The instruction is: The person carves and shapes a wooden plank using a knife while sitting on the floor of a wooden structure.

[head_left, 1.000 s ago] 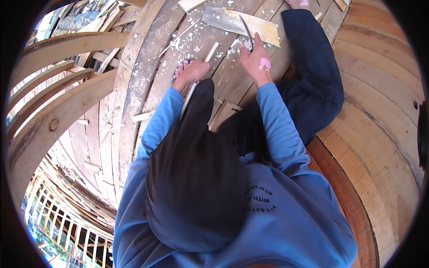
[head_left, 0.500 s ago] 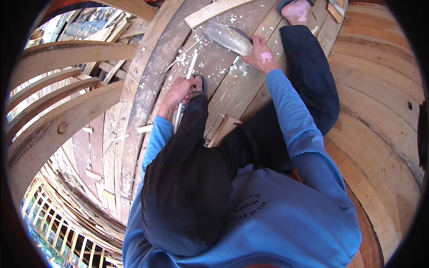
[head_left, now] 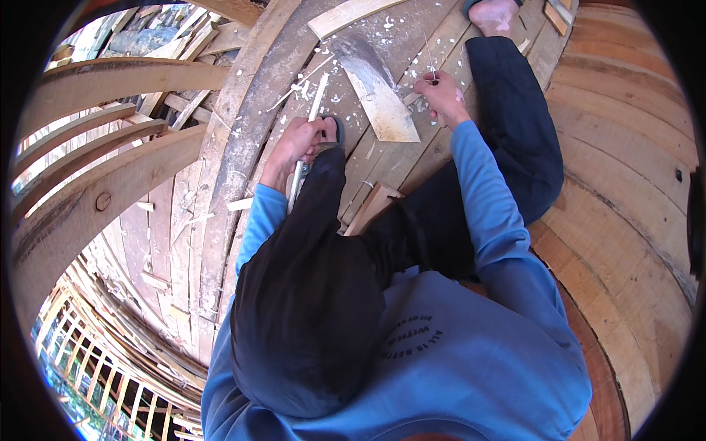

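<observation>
My left hand (head_left: 296, 144) is closed round a thin, pale wooden stick (head_left: 319, 98), beside my left foot (head_left: 332, 132). The stick points away from me, its lower part running down past my wrist. To the right, my right hand (head_left: 442, 95) is held in a pinch above the planks. A very thin strand-like piece (head_left: 428, 50) rises from its fingertips; its kind is too fine to tell. Between the hands lies a flat piece (head_left: 380, 95), grey at the far end and pale at the near end, apart from both hands.
White shavings (head_left: 300, 90) are scattered over the plank floor (head_left: 390, 165). A curved pale board (head_left: 353, 16) lies at the far side, and a short wood block (head_left: 373, 208) between my legs. Curved timber ribs (head_left: 110, 195) stand on the left; a planked wall (head_left: 618, 154) rises right.
My right hand has let go of the flat piece, which now lies at another angle. It has moved slightly right and pinches a thin strand. My left hand keeps the stick, almost unmoved.
</observation>
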Tool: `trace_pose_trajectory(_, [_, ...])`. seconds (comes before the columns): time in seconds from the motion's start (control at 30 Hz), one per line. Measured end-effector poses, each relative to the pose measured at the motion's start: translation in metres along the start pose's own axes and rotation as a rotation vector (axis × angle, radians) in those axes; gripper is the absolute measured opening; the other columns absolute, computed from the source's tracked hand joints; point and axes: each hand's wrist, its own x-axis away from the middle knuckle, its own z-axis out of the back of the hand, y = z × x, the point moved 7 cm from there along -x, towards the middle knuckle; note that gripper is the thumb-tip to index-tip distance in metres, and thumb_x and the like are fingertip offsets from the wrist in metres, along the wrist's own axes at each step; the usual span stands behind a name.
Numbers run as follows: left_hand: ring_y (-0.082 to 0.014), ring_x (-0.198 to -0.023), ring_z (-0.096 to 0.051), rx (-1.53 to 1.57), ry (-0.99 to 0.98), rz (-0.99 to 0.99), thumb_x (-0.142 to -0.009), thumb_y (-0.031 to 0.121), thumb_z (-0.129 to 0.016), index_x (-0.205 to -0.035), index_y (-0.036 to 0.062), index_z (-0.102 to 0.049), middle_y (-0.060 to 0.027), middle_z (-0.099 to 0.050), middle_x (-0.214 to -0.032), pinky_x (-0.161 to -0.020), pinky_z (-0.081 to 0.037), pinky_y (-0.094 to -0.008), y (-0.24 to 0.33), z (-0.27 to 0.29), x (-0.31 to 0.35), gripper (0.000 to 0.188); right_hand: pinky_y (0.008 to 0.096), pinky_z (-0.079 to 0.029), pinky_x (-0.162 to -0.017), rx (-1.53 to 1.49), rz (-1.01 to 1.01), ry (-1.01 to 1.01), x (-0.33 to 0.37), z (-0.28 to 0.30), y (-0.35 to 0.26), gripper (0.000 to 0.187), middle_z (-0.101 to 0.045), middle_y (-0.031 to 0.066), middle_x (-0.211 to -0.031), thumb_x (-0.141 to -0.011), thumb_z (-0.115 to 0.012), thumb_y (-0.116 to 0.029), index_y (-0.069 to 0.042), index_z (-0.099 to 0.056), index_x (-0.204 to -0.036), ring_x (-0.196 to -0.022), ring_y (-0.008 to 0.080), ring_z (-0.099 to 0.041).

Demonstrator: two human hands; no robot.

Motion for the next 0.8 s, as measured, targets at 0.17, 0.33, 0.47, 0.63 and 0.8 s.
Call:
trace_pose_trajectory(0.17, [-0.0103,-0.040,-0.039,-0.206,0.034,0.003,-0.096,0.031,-0.059,-0.068,0.0052,-0.054,0.0008,-0.044,-0.052,-0.037,-0.028,-0.0303,-0.003,-0.006,-0.008,0.038,0.0359,-0.057,-0.055,0.112,0.179,-0.022,0.012,-0.016,0.008,0.057,-0.072,0.0119,-0.097,-0.080,-0.081,-0.034,0.001,-0.062,-0.121,-0.079,0.0230,-0.071])
trace_pose_trajectory(0.33, [-0.0114,-0.048,-0.045,-0.366,0.017,-0.006,-0.096,0.037,-0.059,-0.066,0.0051,-0.055,-0.0012,-0.050,-0.058,-0.044,-0.034,-0.0321,-0.002,-0.018,-0.023,0.044,0.0412,-0.056,-0.085,0.254,0.288,-0.007,0.032,-0.052,0.002,0.053,-0.072,0.0173,-0.096,-0.079,-0.081,-0.030,0.001,-0.064,-0.118,-0.090,0.0316,-0.071])
trace_pose_trajectory(0.47, [-0.0139,-0.049,-0.047,-0.469,-0.001,0.025,-0.093,0.041,-0.060,-0.067,0.0049,-0.058,-0.0023,-0.052,-0.058,-0.048,-0.037,-0.0335,-0.013,-0.024,-0.042,0.045,0.0457,-0.053,-0.088,0.202,0.262,0.003,0.041,-0.060,-0.007,0.048,-0.072,0.0209,-0.099,-0.085,-0.073,-0.031,0.002,-0.063,-0.119,-0.097,0.0402,-0.070])
trace_pose_trajectory(0.63, [-0.0197,-0.066,-0.058,-0.747,-0.028,0.092,-0.091,0.045,-0.058,-0.085,0.0019,-0.067,-0.0084,-0.064,-0.076,-0.061,-0.045,-0.0375,-0.031,-0.027,-0.060,0.045,0.0368,-0.050,-0.068,0.139,0.257,0.006,0.058,-0.046,-0.007,0.052,-0.064,0.0126,-0.086,-0.099,-0.054,-0.027,-0.013,-0.044,-0.148,-0.070,0.0236,-0.056])
trace_pose_trajectory(0.8, [-0.0368,-0.127,-0.052,-1.152,0.200,0.035,-0.092,0.049,-0.057,-0.122,0.0020,-0.065,-0.0219,-0.058,-0.134,-0.106,-0.039,-0.0495,-0.003,-0.047,-0.032,0.057,0.0351,-0.044,-0.065,0.027,0.345,-0.142,0.087,-0.039,-0.015,0.053,-0.058,0.0099,-0.091,-0.104,-0.045,-0.020,-0.028,-0.039,-0.155,-0.069,0.0229,-0.046])
